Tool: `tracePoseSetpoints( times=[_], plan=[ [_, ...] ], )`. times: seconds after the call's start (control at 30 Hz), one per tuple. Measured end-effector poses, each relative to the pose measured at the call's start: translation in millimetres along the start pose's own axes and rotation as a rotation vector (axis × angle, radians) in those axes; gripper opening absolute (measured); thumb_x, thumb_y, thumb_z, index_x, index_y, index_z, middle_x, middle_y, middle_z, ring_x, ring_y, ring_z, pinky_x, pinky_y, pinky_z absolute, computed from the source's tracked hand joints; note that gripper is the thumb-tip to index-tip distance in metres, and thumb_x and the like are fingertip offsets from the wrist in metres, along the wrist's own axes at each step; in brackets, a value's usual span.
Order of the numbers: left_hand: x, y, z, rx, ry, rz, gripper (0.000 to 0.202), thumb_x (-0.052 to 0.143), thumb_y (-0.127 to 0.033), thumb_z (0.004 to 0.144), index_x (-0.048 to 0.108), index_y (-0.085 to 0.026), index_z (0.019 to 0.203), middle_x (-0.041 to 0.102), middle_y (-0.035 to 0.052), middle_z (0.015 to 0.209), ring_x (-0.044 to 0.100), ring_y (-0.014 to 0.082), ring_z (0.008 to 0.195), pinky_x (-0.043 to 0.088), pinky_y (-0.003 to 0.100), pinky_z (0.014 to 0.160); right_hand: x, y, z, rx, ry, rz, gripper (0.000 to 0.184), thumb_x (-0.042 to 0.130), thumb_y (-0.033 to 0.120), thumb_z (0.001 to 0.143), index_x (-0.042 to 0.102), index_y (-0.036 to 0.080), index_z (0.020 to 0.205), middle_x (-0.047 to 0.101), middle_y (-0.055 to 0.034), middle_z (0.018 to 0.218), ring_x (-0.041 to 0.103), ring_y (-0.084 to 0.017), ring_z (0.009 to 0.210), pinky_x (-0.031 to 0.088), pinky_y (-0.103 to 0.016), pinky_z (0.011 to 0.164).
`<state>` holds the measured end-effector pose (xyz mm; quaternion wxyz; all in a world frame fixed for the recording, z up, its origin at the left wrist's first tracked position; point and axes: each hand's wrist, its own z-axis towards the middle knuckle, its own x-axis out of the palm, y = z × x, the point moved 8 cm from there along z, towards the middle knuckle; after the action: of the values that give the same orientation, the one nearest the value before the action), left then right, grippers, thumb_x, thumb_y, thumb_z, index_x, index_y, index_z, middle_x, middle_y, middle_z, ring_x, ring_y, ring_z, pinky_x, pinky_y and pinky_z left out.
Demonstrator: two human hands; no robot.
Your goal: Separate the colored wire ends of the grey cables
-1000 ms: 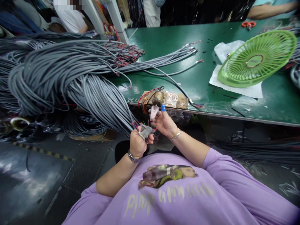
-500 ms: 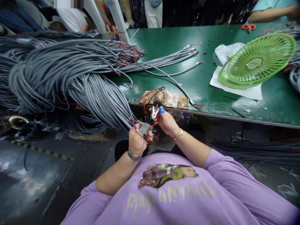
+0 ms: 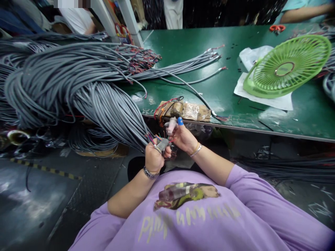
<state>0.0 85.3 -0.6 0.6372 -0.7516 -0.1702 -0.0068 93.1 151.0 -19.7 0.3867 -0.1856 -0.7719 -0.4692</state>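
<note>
Left hand (image 3: 154, 158) fisted round a grey cable end (image 3: 162, 143), coloured wires (image 3: 159, 136) splayed; right hand (image 3: 183, 137), at two o'clock, pinches a small pale clip (image 3: 171, 124). Huge grey cable bundle (image 3: 78, 80) at ten o'clock seems largely waiting.

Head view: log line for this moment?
left hand: grips cable end | right hand: holds pinkish tool near wires | bundle: draped off table
</note>
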Motion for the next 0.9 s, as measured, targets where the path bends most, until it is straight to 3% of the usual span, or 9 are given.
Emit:
tracePoseSetpoints(
  times=[0.13,0.33,0.43,0.57,0.77,0.9],
  plan=[
    [-6.2,0,-4,0.015,-0.016,0.025,0.030,0.072,-0.043,0.068,0.058,-0.017,0.065,0.060,-0.0029,0.047,0.050,0.0074,0.033,0.036,0.017,0.034,-9,-6,-6,0.113,0.055,-0.059,0.055,0.056,0.071,0.080,0.065,0.017,0.079,0.062,-0.0014,0.072,0.049,-0.008,0.056,0.044,-0.020,0.051],
    [-14.5,10,-7,0.048,0.020,0.122,0.030,0.071,-0.042,0.071,0.058,-0.017,0.061,0.062,-0.0013,0.050,0.053,0.0080,0.036,0.039,0.017,0.036,-14,-2,-24,0.213,0.199,-0.367,0.044,0.081,0.053,0.065,0.067,0.014,0.078,0.064,-0.0020,0.069,0.053,-0.009,0.057,0.046,-0.020,0.052],
    [-15.0,12,-8,0.089,0.044,0.173,0.030,0.071,-0.040,0.073,0.059,-0.016,0.059,0.063,-0.0005,0.050,0.054,0.0083,0.038,0.040,0.017,0.037,-10,5,-30,0.149,0.255,-0.511,0.038,0.085,0.043,0.061,0.067,0.013,0.076,0.064,0.0001,0.066,0.052,-0.007,0.056,0.044,-0.019,0.052],
    [-12.2,11,-9,0.065,0.070,0.256,0.030,0.071,-0.040,0.073,0.060,-0.016,0.059,0.063,0.0002,0.049,0.055,0.0084,0.038,0.041,0.017,0.039,-4,12,-32,0.032,0.233,-0.616,0.029,0.083,0.035,0.062,0.066,0.013,0.071,0.063,0.0012,0.063,0.050,-0.007,0.055,0.040,-0.019,0.053],
    [6.7,19,-11,-0.060,0.318,0.431,0.027,0.077,-0.035,0.066,0.061,-0.015,0.058,0.063,0.0024,0.048,0.057,0.0112,0.039,0.045,0.019,0.039,11,8,-39,-0.020,0.258,-0.633,0.029,0.079,0.038,0.067,0.063,0.015,0.071,0.065,0.0000,0.065,0.055,-0.011,0.058,0.043,-0.023,0.056],
    [2.9,20,-10,-0.046,0.300,0.395,0.030,0.075,-0.038,0.070,0.060,-0.015,0.059,0.063,0.0019,0.048,0.056,0.0105,0.038,0.045,0.019,0.039,3,16,-36,-0.096,0.169,-0.597,0.027,0.080,0.036,0.066,0.063,0.015,0.070,0.061,0.0021,0.063,0.049,-0.008,0.056,0.039,-0.021,0.053]
  ],
)
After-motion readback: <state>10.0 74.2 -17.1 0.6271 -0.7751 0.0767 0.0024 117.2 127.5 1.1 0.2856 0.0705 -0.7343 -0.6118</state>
